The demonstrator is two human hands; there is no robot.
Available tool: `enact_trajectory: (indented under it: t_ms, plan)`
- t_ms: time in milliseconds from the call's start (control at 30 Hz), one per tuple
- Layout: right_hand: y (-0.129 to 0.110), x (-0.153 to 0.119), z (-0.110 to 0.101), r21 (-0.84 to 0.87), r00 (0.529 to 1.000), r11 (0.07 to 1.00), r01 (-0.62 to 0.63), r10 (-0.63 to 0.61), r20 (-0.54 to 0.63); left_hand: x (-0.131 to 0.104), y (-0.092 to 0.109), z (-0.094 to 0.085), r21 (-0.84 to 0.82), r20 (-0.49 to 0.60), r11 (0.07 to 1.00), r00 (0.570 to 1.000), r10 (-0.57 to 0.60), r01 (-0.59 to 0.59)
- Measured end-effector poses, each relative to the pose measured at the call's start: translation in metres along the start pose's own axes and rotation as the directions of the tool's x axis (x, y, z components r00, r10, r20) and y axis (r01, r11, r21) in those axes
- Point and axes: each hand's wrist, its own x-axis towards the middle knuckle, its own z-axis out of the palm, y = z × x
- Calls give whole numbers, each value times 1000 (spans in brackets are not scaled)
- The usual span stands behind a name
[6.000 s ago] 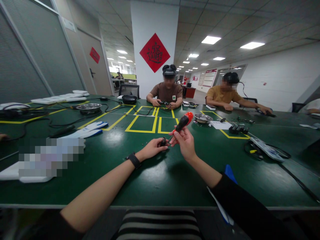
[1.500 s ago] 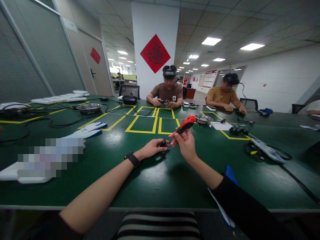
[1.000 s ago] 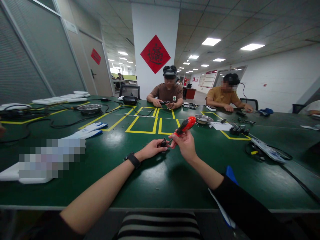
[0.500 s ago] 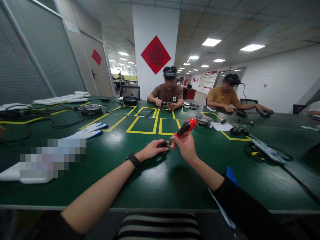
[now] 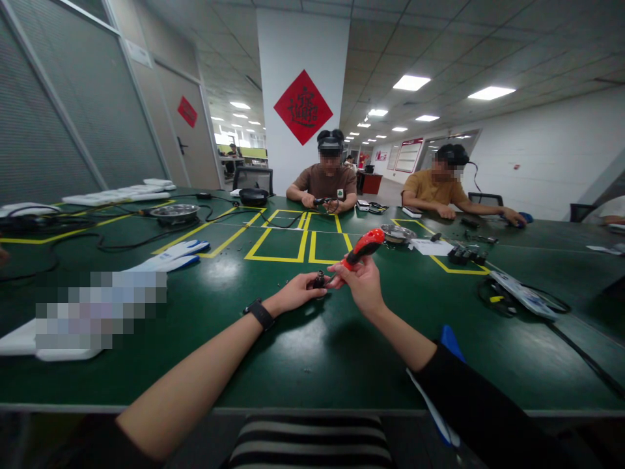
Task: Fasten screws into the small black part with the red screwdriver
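Note:
In the head view my left hand (image 5: pixel 297 293) is closed around a small dark cylindrical part (image 5: pixel 319 281) with a metallic top end, just above the green table. My right hand (image 5: pixel 360 283) grips a red-and-black screwdriver (image 5: pixel 367 243), its handle slanting up to the right. The screwdriver's shaft points down-left toward the small part. My right fingertips are close to the part and hide most of the tip, so contact there cannot be made out.
White-and-blue gloves (image 5: pixel 178 254) lie at left. Metal bowls (image 5: pixel 174 212) (image 5: pixel 398 233), black parts (image 5: pixel 467 255), a white paper (image 5: pixel 431 247) and a cable bundle (image 5: pixel 502 298) are on the green table (image 5: pixel 234 378). Two people sit across, hands on the table.
The screwdriver handle has turned in my right hand, showing more red, and leans slightly more to the right. My left hand and the small part stay nearly still.

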Motion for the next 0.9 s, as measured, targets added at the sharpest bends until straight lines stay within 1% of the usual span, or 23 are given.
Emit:
enact_trajectory:
  t_ms: [100,233,433,533,600,700,900]
  plan:
    - [0,-1,1,1,1000,1000,20,-20,-20,-1,2,0,1,3,1000,1000,-3,3]
    - [-5,-2,3,42,999,999,-1,-1,41,-2,5,1,-12,-5,1000,1000,-6,6]
    - [-5,-7,6,-13,995,999,38,-36,96,-2,8,0,17,39,999,999,29,-30]
    - [-4,-9,7,-26,994,998,59,-56,93,-2,9,0,48,33,999,999,17,-19]
    - [-4,-10,7,-28,995,997,66,-64,80,-2,9,0,36,34,999,999,16,-18]
    - [-4,-9,6,-28,995,997,70,-68,72,-1,6,0,6,45,1000,999,16,-16]
    - [-3,-8,5,-18,996,998,66,-65,68,0,-1,-1,35,30,999,999,-16,15]
